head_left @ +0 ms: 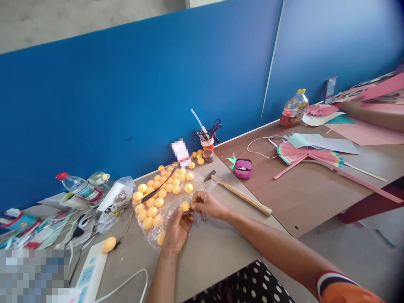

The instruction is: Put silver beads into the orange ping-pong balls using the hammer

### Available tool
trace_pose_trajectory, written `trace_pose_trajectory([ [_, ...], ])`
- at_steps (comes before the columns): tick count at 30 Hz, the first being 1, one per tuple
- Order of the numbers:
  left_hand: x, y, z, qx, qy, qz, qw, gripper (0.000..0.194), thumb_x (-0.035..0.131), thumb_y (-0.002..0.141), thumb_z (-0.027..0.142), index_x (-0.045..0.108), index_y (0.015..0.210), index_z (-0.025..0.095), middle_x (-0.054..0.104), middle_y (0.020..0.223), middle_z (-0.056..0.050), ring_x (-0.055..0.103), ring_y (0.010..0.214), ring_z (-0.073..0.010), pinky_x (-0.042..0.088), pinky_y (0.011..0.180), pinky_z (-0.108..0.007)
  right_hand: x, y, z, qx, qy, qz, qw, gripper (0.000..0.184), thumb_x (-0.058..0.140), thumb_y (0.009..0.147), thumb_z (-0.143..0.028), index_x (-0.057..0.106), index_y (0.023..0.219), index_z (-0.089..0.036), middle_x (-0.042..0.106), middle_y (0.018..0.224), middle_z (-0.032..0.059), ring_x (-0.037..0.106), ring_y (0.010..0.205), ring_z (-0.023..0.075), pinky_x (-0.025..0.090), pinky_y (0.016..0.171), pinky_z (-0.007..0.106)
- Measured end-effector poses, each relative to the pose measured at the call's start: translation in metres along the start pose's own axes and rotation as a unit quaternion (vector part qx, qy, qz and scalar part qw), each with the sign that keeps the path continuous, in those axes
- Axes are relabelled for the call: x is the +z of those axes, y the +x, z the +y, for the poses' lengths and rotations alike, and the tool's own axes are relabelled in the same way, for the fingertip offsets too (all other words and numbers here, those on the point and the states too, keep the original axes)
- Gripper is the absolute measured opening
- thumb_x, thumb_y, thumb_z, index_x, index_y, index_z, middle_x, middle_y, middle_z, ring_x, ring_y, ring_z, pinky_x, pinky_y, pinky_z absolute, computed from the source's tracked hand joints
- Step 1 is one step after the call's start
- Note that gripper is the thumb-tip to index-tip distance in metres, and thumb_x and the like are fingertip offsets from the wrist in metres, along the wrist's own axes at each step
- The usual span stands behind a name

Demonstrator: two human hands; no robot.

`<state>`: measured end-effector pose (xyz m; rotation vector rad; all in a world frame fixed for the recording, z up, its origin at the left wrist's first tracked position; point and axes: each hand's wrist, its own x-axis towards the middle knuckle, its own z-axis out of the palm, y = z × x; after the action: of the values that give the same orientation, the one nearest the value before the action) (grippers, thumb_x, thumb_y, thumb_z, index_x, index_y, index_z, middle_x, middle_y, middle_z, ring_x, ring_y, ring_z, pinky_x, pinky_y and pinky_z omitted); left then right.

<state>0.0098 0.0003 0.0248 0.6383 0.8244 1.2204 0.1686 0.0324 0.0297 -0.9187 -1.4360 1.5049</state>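
Note:
My left hand [179, 231] is closed around an orange ping-pong ball [185, 206] with dark bits along its lower side. Close against the ball's right side, the fingers of my right hand [206, 204] are pinched together; what they hold is too small to make out. Behind both hands, many more orange balls [162, 193] lie on clear plastic wrap [198, 179], with a dark strap [159, 186] across them. A wooden-handled hammer [241, 195] rests to the right of my right hand.
On the left lie a power strip [90, 273], cables, a single orange ball [109, 244] and a red-capped bottle [80, 187]. A pen cup [207, 143] and purple box [243, 168] stand farther back. Pink paper fans [307, 153], a juice bottle [294, 108] and another person's arm [372, 114] are right.

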Motion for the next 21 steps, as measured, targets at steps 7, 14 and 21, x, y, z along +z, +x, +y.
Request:
trace_pose_trajectory([
  [7, -0.009, 0.003, 0.000, -0.031, -0.032, 0.015, 0.999, 0.025, 0.072, 0.075, 0.032, 0.067, 0.090, 0.013, 0.073, 0.081, -0.009, 0.063, 0.061, -0.0135, 0.053, 0.062, -0.026, -0.047, -0.004, -0.008, 0.009, -0.215, -0.135, 0.967, 0.005, 0.064, 0.064, -0.013, 0.063, 0.066, -0.017, 0.060, 0.060, -0.0033, 0.049, 0.054, 0.0094, 0.037, 0.051, 0.020],
  [14, -0.009, 0.004, 0.001, -0.036, -0.038, 0.019, 0.998, 0.024, 0.071, 0.076, 0.030, 0.067, 0.091, 0.012, 0.072, 0.081, -0.009, 0.063, 0.062, -0.0133, 0.054, 0.063, -0.025, -0.030, -0.005, 0.009, -0.126, -0.385, -0.082, 0.911, 0.016, 0.069, 0.058, -0.008, 0.069, 0.068, -0.022, 0.064, 0.065, -0.0005, 0.051, 0.055, 0.0122, 0.032, 0.049, 0.022],
  [21, -0.012, 0.004, 0.001, -0.029, -0.040, 0.009, 0.999, 0.024, 0.070, 0.077, 0.028, 0.067, 0.093, 0.011, 0.073, 0.085, -0.012, 0.066, 0.063, -0.0143, 0.056, 0.065, -0.026, -0.027, -0.005, 0.006, -0.093, -0.470, -0.120, 0.869, 0.019, 0.055, 0.071, -0.008, 0.070, 0.070, -0.019, 0.068, 0.075, 0.0039, 0.056, 0.064, 0.0145, 0.036, 0.056, 0.023],
])
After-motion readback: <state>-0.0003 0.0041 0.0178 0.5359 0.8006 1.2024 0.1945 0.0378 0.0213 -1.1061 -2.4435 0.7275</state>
